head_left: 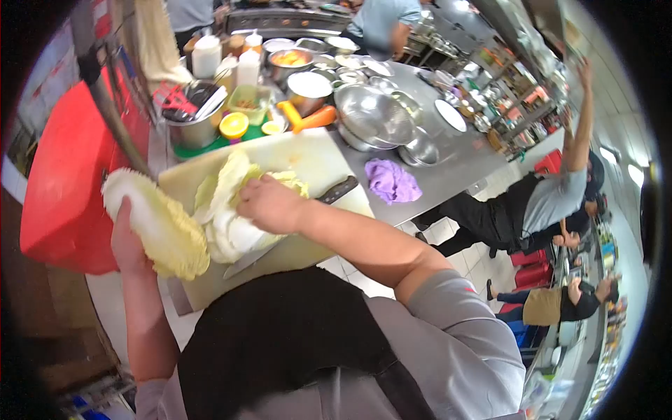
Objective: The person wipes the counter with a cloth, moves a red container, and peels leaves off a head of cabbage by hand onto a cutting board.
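A large pale cabbage leaf [157,224] is in my left hand [129,238], held up beside the left edge of the cutting board [308,157]. My right hand [269,204] rests on a pile of cabbage leaves [234,227] on the board, its fingers curled over the yellow-green parts and partly hidden. A knife with a dark handle [338,190] lies on the board beneath my right forearm; part of its blade shows below the leaves.
A red bin [77,189] stands at the left. Behind the board are a pot of utensils [196,129], white bottles, and metal bowls [374,115]. A purple cloth [392,181] lies right of the board. Several people stand farther off, one with raised arms.
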### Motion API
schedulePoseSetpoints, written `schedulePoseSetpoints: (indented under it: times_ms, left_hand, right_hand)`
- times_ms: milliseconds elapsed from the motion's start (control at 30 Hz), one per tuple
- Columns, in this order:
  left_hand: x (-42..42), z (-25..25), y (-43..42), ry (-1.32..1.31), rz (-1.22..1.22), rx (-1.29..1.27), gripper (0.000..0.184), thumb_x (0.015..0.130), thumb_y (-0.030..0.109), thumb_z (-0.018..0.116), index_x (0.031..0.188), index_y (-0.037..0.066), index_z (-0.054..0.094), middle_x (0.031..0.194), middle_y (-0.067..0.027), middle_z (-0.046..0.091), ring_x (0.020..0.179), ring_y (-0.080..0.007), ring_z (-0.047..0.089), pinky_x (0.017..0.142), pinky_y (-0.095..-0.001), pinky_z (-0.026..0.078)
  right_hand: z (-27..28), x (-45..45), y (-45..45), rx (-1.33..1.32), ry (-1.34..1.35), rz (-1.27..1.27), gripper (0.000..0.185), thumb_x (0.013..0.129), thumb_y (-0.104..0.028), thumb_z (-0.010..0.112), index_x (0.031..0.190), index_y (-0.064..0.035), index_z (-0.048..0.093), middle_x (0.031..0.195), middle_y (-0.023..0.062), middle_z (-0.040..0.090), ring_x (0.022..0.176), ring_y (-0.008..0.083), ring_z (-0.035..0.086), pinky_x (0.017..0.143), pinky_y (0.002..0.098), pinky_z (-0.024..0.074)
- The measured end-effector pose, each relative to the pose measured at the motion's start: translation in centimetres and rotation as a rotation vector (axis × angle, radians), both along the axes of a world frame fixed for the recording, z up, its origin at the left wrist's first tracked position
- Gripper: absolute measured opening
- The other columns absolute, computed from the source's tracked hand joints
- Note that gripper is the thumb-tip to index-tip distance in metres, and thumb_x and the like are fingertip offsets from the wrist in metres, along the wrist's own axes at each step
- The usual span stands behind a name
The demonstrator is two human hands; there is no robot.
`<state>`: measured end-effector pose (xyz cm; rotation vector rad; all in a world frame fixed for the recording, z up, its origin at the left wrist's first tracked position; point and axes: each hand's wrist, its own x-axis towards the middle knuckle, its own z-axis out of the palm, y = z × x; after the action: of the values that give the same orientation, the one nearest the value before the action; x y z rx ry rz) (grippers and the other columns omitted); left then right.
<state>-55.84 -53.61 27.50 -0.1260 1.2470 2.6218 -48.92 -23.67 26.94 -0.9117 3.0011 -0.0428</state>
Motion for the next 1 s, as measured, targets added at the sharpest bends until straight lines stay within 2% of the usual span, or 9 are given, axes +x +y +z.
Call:
schedulePoseSetpoints:
  times_ms: [367,533,567,600,633,700,767,933,1000]
  left_hand:
    - [0.0,1.4,0.6,0.076,-0.085,0.038,0.048,0.102,0.032,0.051,0.137,0.0,0.047,0.122,-0.0153,0.063,0.108,-0.0312,0.064,0.095,-0.0434,0.052]
    - [0.5,1.5,0.9,0.014,-0.064,0.056,0.047,0.102,0.032,0.05,0.137,0.001,0.048,0.122,-0.0143,0.063,0.108,-0.0303,0.064,0.096,-0.0437,0.052]
    - [0.5,1.2,1.3,-0.013,-0.05,0.06,0.045,0.101,0.031,0.051,0.133,0.0,0.052,0.119,-0.0137,0.064,0.105,-0.0275,0.066,0.095,-0.0414,0.052]
    - [-1.2,-2.1,0.9,0.049,-0.016,0.007,0.043,0.1,0.03,0.053,0.129,-0.002,0.056,0.113,-0.0129,0.067,0.099,-0.0243,0.067,0.091,-0.0383,0.053]
    - [0.6,0.6,2.4,0.045,0.038,-0.148,0.041,0.099,0.029,0.055,0.125,-0.003,0.058,0.108,-0.012,0.068,0.094,-0.0211,0.067,0.086,-0.0354,0.054]
    - [0.5,0.1,3.7,0.099,-0.1,-0.093,0.038,0.097,0.028,0.059,0.121,-0.002,0.06,0.107,-0.0107,0.068,0.093,-0.0189,0.066,0.085,-0.0331,0.052]
    - [1.8,1.1,6.4,0.123,-0.024,-0.084,0.037,0.098,0.027,0.06,0.125,0.002,0.059,0.111,-0.0089,0.067,0.1,-0.0168,0.064,0.087,-0.0314,0.051]
    - [2.4,1.1,9.1,0.163,-0.249,0.183,0.039,0.107,0.023,0.036,0.141,0.006,0.047,0.122,-0.0086,0.062,0.107,-0.0153,0.063,0.094,-0.0326,0.05]
    - [2.7,1.0,9.4,0.163,-0.234,0.2,0.044,0.108,0.033,0.034,0.136,0.004,0.05,0.121,-0.0108,0.064,0.108,-0.0194,0.064,0.096,-0.036,0.051]
  right_hand:
    - [1.4,0.3,0.3,0.018,-0.035,-0.01,0.015,0.084,-0.016,0.059,0.094,-0.0141,0.069,0.097,0.0064,0.068,0.106,0.0242,0.061,0.09,0.0458,0.044]
    - [6.3,0.2,1.5,-0.127,0.038,-0.252,0.019,0.083,-0.014,0.063,0.1,-0.0077,0.058,0.084,0.0178,0.063,0.081,0.0362,0.064,0.077,0.0479,0.0472]
    - [6.4,0.2,2.1,-0.415,0.139,-0.254,0.015,0.086,-0.01,0.062,0.099,-0.0055,0.057,0.073,0.0175,0.059,0.072,0.0379,0.063,0.067,0.0476,0.0484]
    - [6.5,0.0,2.2,-0.624,0.267,-0.22,0.012,0.089,-0.009,0.062,0.099,-0.0052,0.056,0.066,0.0124,0.056,0.064,0.0275,0.061,0.059,0.0397,0.0474]
    - [9.7,1.3,0.0,-0.824,0.06,-0.463,0.015,0.093,-0.01,0.06,0.104,-0.0031,0.054,0.073,0.0179,0.06,0.065,0.0295,0.06,0.061,0.0427,0.0482]
    - [8.1,0.3,-0.2,-1.103,-0.015,-0.318,0.018,0.095,-0.01,0.063,0.108,-0.0012,0.053,0.084,0.0083,0.061,0.078,0.0122,0.054,0.068,0.0303,0.0459]
    - [7.1,0.6,-2.1,-1.234,-0.094,-0.284,0.015,0.095,-0.009,0.063,0.104,-0.0003,0.054,0.09,0.0036,0.06,0.085,0.007,0.05,0.071,0.0271,0.0448]
    - [4.6,0.5,-4.3,-1.092,-0.029,-0.358,0.018,0.093,-0.014,0.065,0.102,-0.0018,0.054,0.078,0.0098,0.06,0.068,0.0146,0.054,0.062,0.0317,0.0453]
    - [4.5,0.6,-4.4,-0.974,0.048,-0.394,0.02,0.093,-0.015,0.066,0.102,-0.0024,0.054,0.072,0.0128,0.059,0.06,0.0199,0.055,0.058,0.0346,0.0451]
